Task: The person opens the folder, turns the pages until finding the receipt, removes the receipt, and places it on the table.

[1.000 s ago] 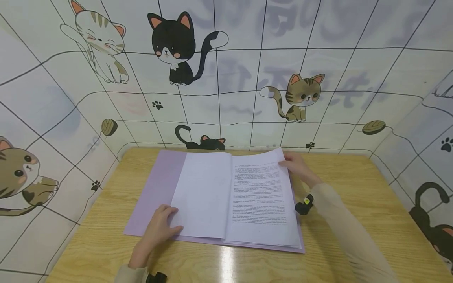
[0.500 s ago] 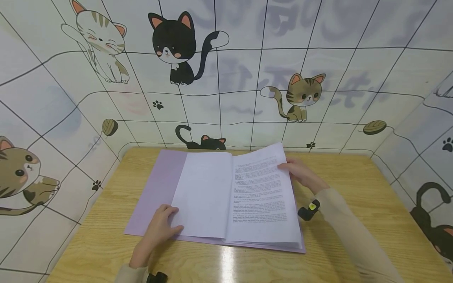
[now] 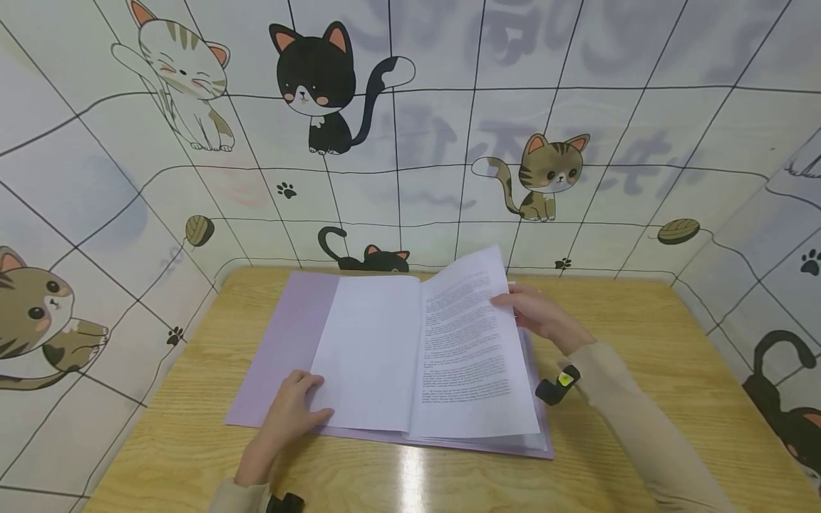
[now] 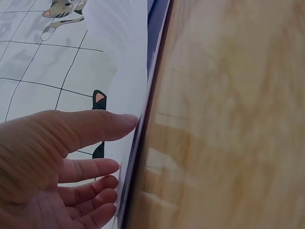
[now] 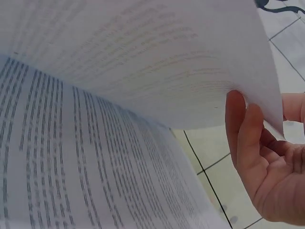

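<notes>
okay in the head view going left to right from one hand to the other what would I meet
Left hand, blank page, printed page partly lifted, right hand holding that printed page's edge.

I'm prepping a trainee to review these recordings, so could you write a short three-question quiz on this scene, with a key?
1. Multiple choice: what does the right grip hold? A) a pen; B) a printed page; C) a ruler.
2. True or false: the left grip rests at the outer edge of the left-hand page.
3. Fill in the colour: the cover beneath both pages is light ____.

Key: 1: B; 2: true; 3: purple.
</notes>
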`<state>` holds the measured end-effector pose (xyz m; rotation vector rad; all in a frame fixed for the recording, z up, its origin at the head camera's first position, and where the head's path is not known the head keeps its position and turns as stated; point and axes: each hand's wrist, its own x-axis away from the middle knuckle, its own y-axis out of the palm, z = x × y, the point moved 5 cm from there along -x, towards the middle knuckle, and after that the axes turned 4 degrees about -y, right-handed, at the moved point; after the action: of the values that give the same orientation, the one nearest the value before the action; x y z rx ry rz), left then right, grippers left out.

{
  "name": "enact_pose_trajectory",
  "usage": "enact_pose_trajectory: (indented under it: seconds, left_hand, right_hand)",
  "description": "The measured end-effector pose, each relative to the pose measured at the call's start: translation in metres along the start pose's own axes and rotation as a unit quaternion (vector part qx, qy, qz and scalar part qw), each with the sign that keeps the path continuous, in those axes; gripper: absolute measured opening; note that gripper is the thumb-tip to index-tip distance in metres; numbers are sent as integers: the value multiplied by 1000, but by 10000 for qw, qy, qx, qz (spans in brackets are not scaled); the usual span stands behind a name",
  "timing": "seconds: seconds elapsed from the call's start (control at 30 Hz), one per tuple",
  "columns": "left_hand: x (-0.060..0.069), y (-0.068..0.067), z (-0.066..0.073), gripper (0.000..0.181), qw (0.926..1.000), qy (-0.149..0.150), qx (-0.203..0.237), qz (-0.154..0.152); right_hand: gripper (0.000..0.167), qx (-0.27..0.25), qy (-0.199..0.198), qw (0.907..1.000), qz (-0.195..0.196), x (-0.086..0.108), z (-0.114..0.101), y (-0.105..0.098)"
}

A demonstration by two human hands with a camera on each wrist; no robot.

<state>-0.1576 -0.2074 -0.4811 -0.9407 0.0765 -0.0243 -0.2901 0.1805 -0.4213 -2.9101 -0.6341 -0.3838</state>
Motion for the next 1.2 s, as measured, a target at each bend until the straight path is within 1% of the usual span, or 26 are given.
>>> enact_pose_trajectory:
  seconds: [0.17, 0.23, 0.3, 0.43, 0.57, 0.7, 0.77, 0.9, 1.07, 1.2]
  left_hand:
    - [-1, 1, 3, 46, 9999, 92, -81, 86]
    - [-1, 1, 7, 43, 9995, 214, -92, 201]
    - [-2, 1, 13, 41, 9986, 396, -98, 330]
    - [-4, 3, 29, 37, 9952, 798, -94, 561]
    - [-7, 3, 46, 37, 9923, 1024, -40, 700]
    - [-8, 3, 65, 39, 9897, 1243, 172, 689]
    - [-8, 4, 75, 40, 9876, 1388, 393, 619]
    - [-6, 5, 96, 43, 9803, 1744, 750, 549]
    - [-2, 6, 121, 44, 9668, 2248, 1078, 559]
    - [2, 4, 139, 44, 9558, 2592, 1244, 616]
  right_hand:
    - [44, -153, -162, 9997, -75, 0, -10, 11]
    - [42, -214, -198, 9995, -84, -1, -13, 15]
    - [41, -242, -246, 9993, -115, -2, -15, 19]
    - [41, -336, -304, 9989, -137, -4, -19, 26]
    - [41, -323, -361, 9986, -188, -6, -23, 32]
    - [41, -313, -388, 9987, -120, -8, -28, 36]
    - [42, -357, -396, 9985, -92, -9, -30, 39]
    - [44, -419, -340, 9985, -29, -9, -33, 44]
    - [47, -563, -349, 9978, 5, -12, -37, 50]
    - [47, -740, -453, 9962, 6, -14, -38, 53]
